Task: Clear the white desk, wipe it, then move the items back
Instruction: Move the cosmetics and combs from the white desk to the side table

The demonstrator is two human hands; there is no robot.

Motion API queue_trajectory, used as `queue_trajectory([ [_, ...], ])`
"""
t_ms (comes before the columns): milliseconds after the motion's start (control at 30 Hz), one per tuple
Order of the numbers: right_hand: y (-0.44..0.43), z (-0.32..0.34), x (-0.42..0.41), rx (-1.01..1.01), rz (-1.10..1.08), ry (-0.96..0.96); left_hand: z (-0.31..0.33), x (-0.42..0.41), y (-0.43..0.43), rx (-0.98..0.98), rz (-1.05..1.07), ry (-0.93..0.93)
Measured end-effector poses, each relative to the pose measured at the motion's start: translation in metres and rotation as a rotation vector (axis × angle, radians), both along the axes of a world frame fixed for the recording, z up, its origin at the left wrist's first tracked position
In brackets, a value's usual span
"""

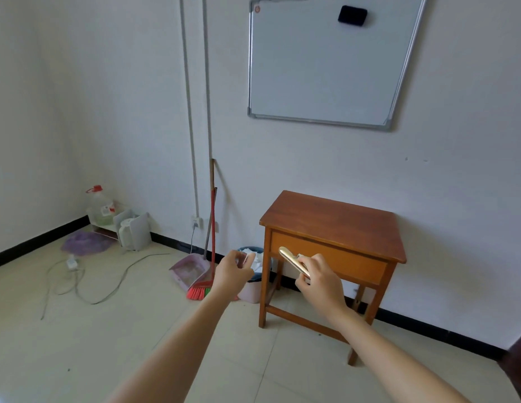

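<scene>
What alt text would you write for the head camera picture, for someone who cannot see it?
A person's right hand grips a slim gold-coloured object in front of a small brown wooden table. The left hand, fingers curled, shows in front of a waste bin. A whiteboard hangs on the wall above.

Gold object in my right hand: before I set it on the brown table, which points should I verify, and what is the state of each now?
1. The right hand grips the gold object: ok, fingers are curled round its lower end.
2. The brown table has bare space on top: ok, nothing lies on it.
3. The left hand is free to help: cannot tell; its curled fingers are in front of white paper in the waste bin.
4. Way to the table is open: ok, the right hand is in front of the table's front panel.
5. The white desk is in view: not ok, it does not show.
</scene>
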State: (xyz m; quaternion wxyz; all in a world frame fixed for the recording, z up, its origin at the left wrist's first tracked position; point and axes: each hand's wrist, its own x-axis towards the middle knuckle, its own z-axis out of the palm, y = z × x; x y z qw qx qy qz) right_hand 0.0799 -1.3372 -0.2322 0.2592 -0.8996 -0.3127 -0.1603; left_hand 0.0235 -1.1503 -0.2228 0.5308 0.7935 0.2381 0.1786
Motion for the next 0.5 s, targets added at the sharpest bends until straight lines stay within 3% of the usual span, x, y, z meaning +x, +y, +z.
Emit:
queue_trajectory([
  [333, 0.05, -0.032, 0.093, -0.178, 0.012, 0.04, -0.042, 0.09, 0.061, -0.134, 0.069, 0.028],
  [500, 0.089, -0.031, 0.146, -0.173, -0.057, 0.012, -0.055, 0.148, 0.114, -0.162, 0.006, 0.052],
])
